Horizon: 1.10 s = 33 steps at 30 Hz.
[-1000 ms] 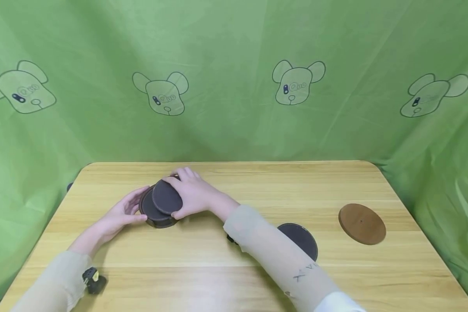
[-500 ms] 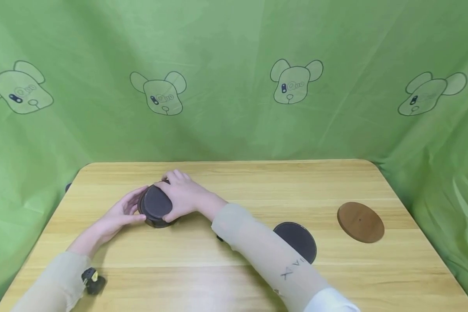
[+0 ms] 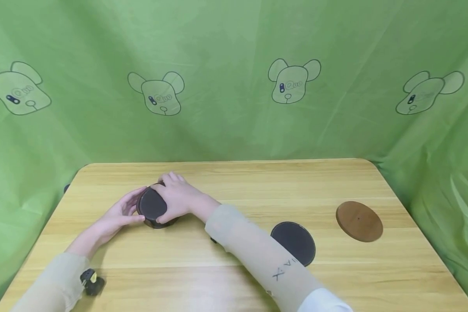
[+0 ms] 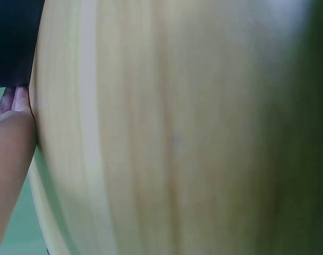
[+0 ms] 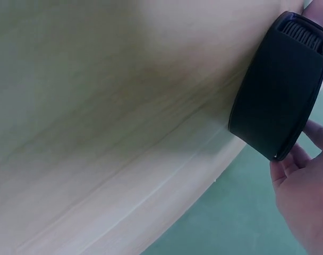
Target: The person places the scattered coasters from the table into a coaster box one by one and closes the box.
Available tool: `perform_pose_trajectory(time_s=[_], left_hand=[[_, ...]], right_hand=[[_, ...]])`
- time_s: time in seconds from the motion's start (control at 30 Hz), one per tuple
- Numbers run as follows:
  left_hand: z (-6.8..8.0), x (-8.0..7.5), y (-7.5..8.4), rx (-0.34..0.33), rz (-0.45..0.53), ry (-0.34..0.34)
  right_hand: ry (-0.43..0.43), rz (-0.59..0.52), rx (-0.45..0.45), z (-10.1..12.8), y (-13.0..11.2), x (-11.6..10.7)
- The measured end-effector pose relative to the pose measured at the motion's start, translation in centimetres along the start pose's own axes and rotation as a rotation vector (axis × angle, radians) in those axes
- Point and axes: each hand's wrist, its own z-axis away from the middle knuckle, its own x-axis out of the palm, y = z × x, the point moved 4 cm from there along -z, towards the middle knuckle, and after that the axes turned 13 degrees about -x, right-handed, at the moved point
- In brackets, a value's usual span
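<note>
Round dark coaster holder (image 3: 154,211), filled with dark coasters, sits on the table (image 3: 257,182) at its left-centre. Right hand (image 3: 178,200) lies over the top coaster, fingers curled round the far rim, thumb on the near edge. Left hand (image 3: 118,214) cups the holder's left wall, fingers relaxed and lightly touching.

Judged: light, rigid, low and stable; smooth wall may slip, so grip across the wall from opposite sides, not by the loose top coaster.

One dark coaster (image 3: 293,242) and one brown wooden disc (image 3: 359,221) lie well apart to the right.

Hard to read: count of coasters inside; left wrist view blurred, shows only fingers (image 4: 15,101) against dark wall; sleeve cuts off dark coaster's near edge.
</note>
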Motion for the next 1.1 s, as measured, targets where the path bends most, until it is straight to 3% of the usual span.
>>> perform_pose_trajectory(time_s=[0.67, 1.1], left_hand=[[-0.1, 0.0, -0.2, 0.018, 0.010, -0.012], [0.0, 0.1, -0.1, 0.025, 0.008, -0.014]], right_hand=[[0.016, -0.070, -0.006, 1.0, 0.3, 0.7], [0.074, -0.112, -0.043, 2.8, 0.1, 0.7]])
